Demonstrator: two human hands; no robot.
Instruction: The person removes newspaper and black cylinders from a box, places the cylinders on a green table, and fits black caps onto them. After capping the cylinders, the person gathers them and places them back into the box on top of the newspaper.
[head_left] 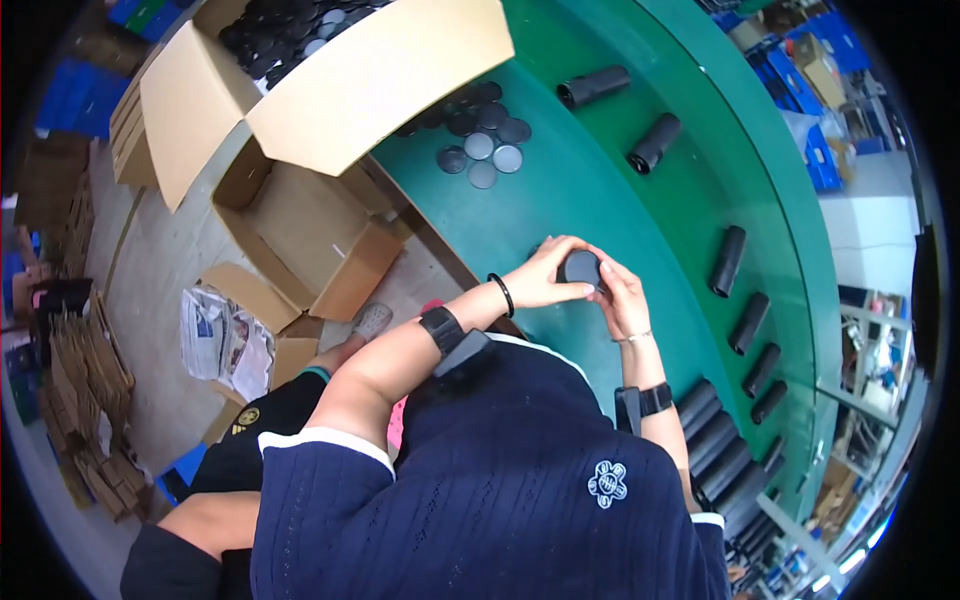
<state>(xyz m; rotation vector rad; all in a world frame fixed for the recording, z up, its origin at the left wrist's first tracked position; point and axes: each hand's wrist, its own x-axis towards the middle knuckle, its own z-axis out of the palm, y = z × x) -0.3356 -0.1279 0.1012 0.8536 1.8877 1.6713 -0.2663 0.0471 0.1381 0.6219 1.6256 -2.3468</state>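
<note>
Both hands meet over the green table, around a black tube whose round, flat end faces up at me. Most of its length is hidden by my fingers. My left hand wraps it from the left, thumb along the near edge of the round end. On the other side, my right hand grips it with bent fingers. Beyond them on the table lies a loose group of black and grey round discs. Two black tubes, one a dark tube, lie on the green band at the far right.
A large open carton holding many black discs stands at the far left. Below it sits another open carton on the floor. Several black tubes lie along the right band, with more stacked tubes near my right forearm. Someone's leg shows at lower left.
</note>
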